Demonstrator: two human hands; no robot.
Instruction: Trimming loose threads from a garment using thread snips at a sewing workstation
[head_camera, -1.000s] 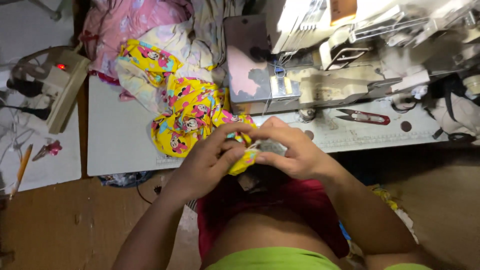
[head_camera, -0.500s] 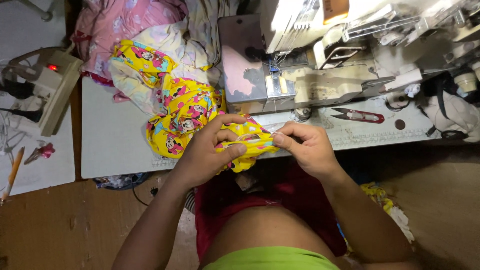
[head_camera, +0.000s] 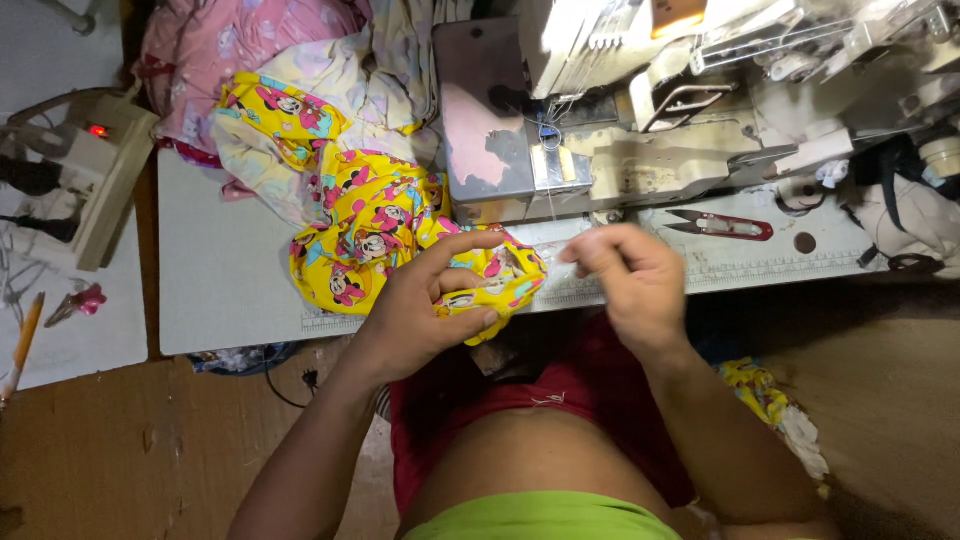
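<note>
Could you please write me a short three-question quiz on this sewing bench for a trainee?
1. True or false: the left hand grips the yellow printed fabric.
2. What lies on the table beyond the right hand: A red-handled snips, B a hammer, C a cup?
3. What colour is the lit lamp on the power strip?

Key: 1 true; 2 A; 3 red.

A sewing machine (head_camera: 640, 130) stands at the far right of the desk (head_camera: 220, 280). Red-handled thread snips (head_camera: 722, 225) lie just in front of it. A pink cloth pile (head_camera: 250, 60) sits at the far edge. A power strip (head_camera: 100, 170) with a lit red switch, a pencil (head_camera: 22, 340) and a pink clip (head_camera: 78, 302) lie left of the desk.
</note>
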